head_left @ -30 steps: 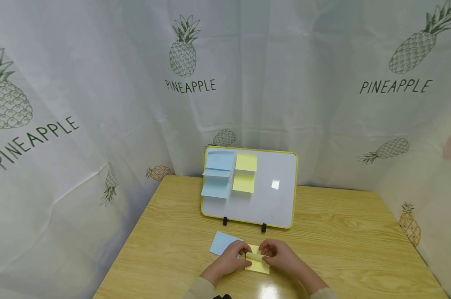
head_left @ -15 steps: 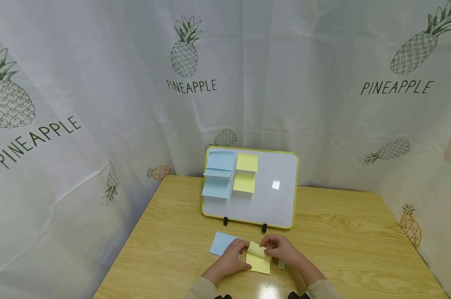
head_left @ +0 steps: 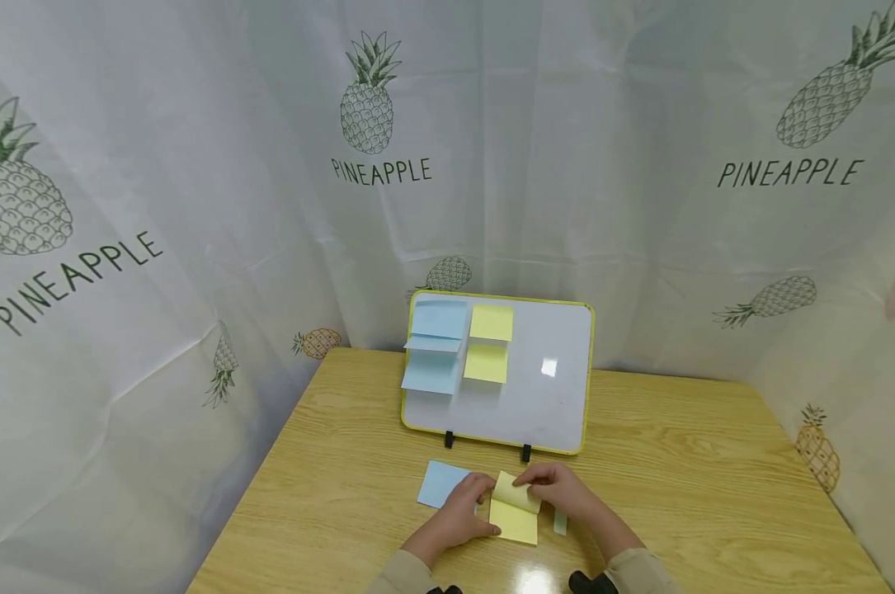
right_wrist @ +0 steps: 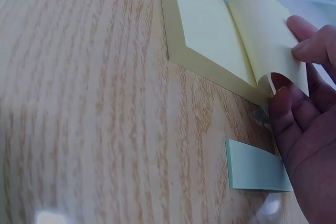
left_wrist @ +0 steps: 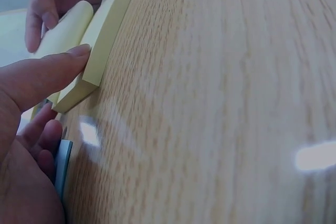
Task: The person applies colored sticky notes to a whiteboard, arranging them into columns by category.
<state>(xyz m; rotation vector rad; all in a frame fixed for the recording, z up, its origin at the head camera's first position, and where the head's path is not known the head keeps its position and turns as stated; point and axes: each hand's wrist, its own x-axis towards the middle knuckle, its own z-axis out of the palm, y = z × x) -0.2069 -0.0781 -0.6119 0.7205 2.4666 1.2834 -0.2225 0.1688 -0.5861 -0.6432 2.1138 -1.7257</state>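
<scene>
A thick yellow sticky note pad (head_left: 514, 526) lies on the wooden table, in front of the whiteboard. My left hand (head_left: 456, 513) grips it from the left, the thumb on its near edge as the left wrist view shows. With my right hand (head_left: 563, 492) I pinch the pad's top sheet (right_wrist: 262, 24), which is curled back away from me and still joined at the far edge. Beside the left hand's fingers lies a blue sticky note pad (head_left: 440, 483), partly covered by them. A small pale green note pad (right_wrist: 257, 167) sits just under the right hand.
A whiteboard (head_left: 544, 404) with a yellow frame stands on black feet behind the hands. Blue notes (head_left: 438, 319) hang in its left column, two yellow notes (head_left: 491, 322) beside them. A pineapple-print curtain (head_left: 551, 165) encloses the table (head_left: 685, 462).
The right hand has lifted the yellow top sheet from the near side and curled it up and away. The left hand has stayed at the pad; the green pad has come into sight.
</scene>
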